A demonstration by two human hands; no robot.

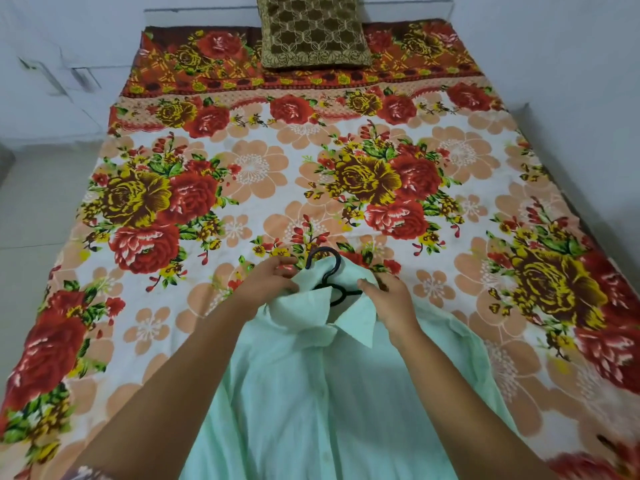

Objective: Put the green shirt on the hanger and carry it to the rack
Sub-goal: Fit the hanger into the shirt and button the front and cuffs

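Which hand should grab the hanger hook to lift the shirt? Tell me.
Left. The left hand is right beside the hook of the hanger, fingertips nearly touching it. The right hand pinches the shirt collar, farther from the hook.

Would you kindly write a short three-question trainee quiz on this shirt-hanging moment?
1. True or false: the black hanger hook pokes out past the collar of the green shirt.
2. What does the left hand grip: (a) collar, (b) pillow, (c) cuff?
3. Where does the brown pillow lie?

Key: 1 true; 2 a, and the right hand holds the collar's other side; 3 at the far end of the bed.
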